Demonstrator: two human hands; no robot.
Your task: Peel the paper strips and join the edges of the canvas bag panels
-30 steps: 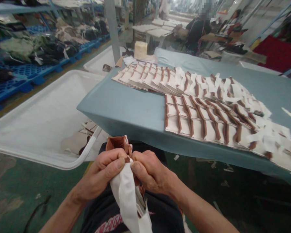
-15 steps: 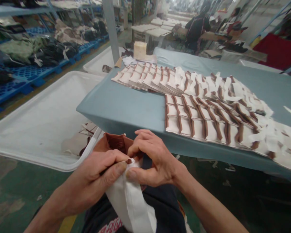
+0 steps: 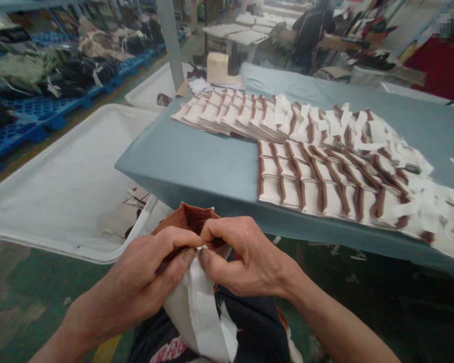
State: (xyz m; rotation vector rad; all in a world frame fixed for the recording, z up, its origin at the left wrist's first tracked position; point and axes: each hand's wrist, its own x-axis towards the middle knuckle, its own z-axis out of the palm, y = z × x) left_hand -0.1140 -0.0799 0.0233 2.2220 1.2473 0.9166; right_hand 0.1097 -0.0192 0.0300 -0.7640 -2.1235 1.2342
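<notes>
Pinching a brown leather piece (image 3: pixel 187 219) over my lap, I grip it with my left hand (image 3: pixel 144 282) and right hand (image 3: pixel 242 259), thumbs and forefingers clenched together on its edge where a white paper strip (image 3: pixel 202 312) hangs down from between them. Just beyond my hands, a blue-covered table (image 3: pixel 196 166) carries overlapping rows of brown-and-white pieces (image 3: pixel 318 186), some strewn with loose white strips (image 3: pixel 419 206). A white tray (image 3: pixel 60 176) sits to my left, beside the table.
</notes>
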